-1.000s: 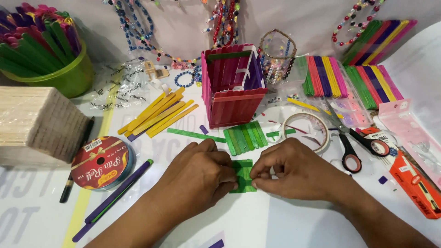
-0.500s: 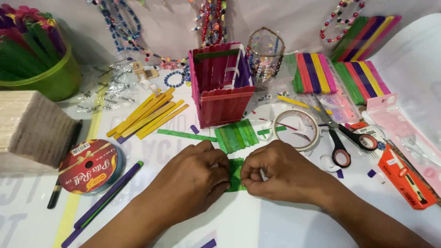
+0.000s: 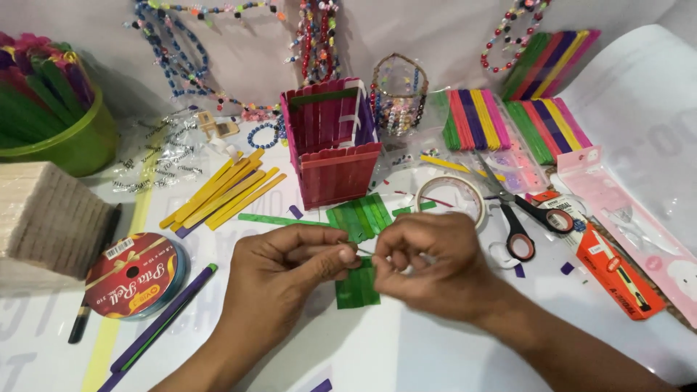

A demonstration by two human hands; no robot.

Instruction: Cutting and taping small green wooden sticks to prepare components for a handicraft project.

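Observation:
My left hand (image 3: 279, 272) and my right hand (image 3: 428, 261) meet above a small panel of green craft sticks (image 3: 357, 287) lying on the white table (image 3: 406, 348). Both pinch a thin strip, likely clear tape, stretched between their fingertips just over the panel. A second bundle of green sticks (image 3: 361, 215) lies just beyond the hands. Behind it stands a red and pink box of craft sticks (image 3: 330, 141). What exactly the fingers grip is too thin to see well.
A roll of clear tape (image 3: 450, 197) and black-handled scissors (image 3: 519, 218) lie to the right, with an orange cutter (image 3: 617, 272). Yellow sticks (image 3: 221, 192), a ribbon spool (image 3: 134, 276), a stack of plain sticks (image 3: 47, 214) and a green tub (image 3: 69, 138) are on the left.
Both hands have lifted off the green panel and now pinch something thin between them above it. The camera view has shifted slightly.

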